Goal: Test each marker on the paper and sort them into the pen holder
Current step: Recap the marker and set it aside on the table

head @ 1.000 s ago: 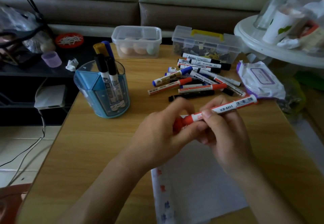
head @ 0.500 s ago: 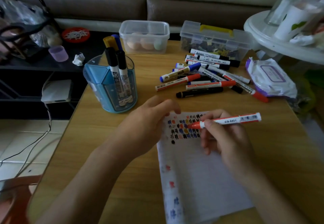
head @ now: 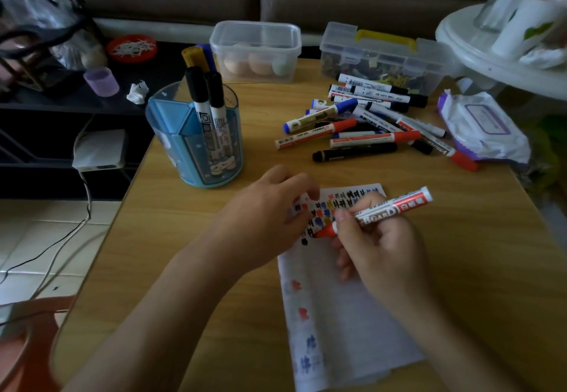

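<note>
My right hand (head: pixel 380 247) grips an uncapped red marker (head: pixel 395 206) with its tip down on the white paper (head: pixel 337 315), among several coloured test marks near the top edge. My left hand (head: pixel 264 216) rests with curled fingers on the paper's top left corner. The cap is out of sight, apparently inside that hand. The blue pen holder (head: pixel 171 146) stands at the left and holds two black markers (head: pixel 211 100) in front, with a yellow and a blue one behind. A pile of loose markers (head: pixel 368 137) lies beyond the paper.
A clear box of eggs (head: pixel 254 39) and a clear case with a yellow handle (head: pixel 383 54) stand at the table's far edge. A wet-wipes pack (head: pixel 481 128) lies at the right, under a white round side table (head: pixel 478 54). The table's left edge (head: pixel 129 195) drops to the floor.
My left hand pulled the red cap off and moved down onto the paper. My right hand brought the marker's tip down to the paper.
</note>
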